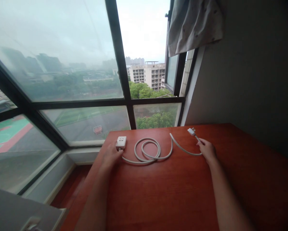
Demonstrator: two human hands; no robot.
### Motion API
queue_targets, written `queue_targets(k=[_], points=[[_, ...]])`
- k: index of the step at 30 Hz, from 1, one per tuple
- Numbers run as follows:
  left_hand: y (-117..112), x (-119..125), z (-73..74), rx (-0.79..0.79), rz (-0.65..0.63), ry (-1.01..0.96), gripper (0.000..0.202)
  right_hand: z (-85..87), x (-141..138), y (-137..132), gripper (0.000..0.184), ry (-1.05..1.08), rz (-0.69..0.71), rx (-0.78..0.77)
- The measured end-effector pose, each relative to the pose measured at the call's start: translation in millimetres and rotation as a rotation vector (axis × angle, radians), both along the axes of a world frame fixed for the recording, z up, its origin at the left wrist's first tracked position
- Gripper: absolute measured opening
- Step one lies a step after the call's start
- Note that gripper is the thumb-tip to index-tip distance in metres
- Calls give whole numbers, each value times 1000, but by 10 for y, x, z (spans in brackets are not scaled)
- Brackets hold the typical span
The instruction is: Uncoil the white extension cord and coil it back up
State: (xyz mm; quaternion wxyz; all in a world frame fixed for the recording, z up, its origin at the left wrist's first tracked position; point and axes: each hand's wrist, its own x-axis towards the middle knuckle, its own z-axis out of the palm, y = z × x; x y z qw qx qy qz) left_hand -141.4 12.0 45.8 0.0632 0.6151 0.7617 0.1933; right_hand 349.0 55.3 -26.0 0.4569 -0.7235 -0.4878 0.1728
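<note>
A white extension cord [147,162] lies on the reddish-brown table [163,195], its middle looped in a loose coil. At its left end is a socket block [121,142] with its outlet holes facing up. My left hand [111,154] is closed around the near left side of that block, where the cord comes out. On the right, my right hand [206,149] pinches the cord just below the three-pin plug [191,131]. The plug points up and away to the left, raised a little off the tabletop.
Large dark-framed windows [128,102] rise behind the table, with one pane [172,72] swung open. A patterned curtain [195,27] hangs at the upper right beside a dark wall [252,70]. The table's left edge drops to a floor strip [72,184] and low sill.
</note>
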Motion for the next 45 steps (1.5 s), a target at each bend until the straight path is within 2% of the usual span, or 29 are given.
queue_targets(k=[5,10,13,16,19,24,27,31,35,37,41,45], points=[[-38,100,4,-60,39,186,47,-26,-22,-5,41,-61,51,-15],[-102,365,150,95,34,276,41,-92,-129,10,42,-70,170,-57],[-142,587,176,63,-136,178,33,-81,-230,-4,42,-84,221,-46],[-187,804,104,32,-322,115,26,-16,-364,-40,41,-127,261,-47],[-235,968,12,57,-432,112,26,63,-499,-78,37,-200,310,-29],[-289,1072,-30,144,-629,79,32,139,-630,-118,33,-276,358,-43],[-287,1063,-32,156,-713,84,24,155,-651,-127,34,-275,358,-59],[-248,1033,-42,105,-728,163,15,178,-657,-131,32,-285,365,-60],[-231,1028,12,214,-712,190,23,190,-649,-124,29,-293,363,-65],[-233,1044,54,310,-679,124,27,181,-642,-118,30,-273,351,-72],[-241,1094,112,462,-675,-155,24,161,-638,-112,34,-185,319,-81],[-284,1134,168,488,-662,-314,17,177,-631,-119,33,-197,291,-70]])
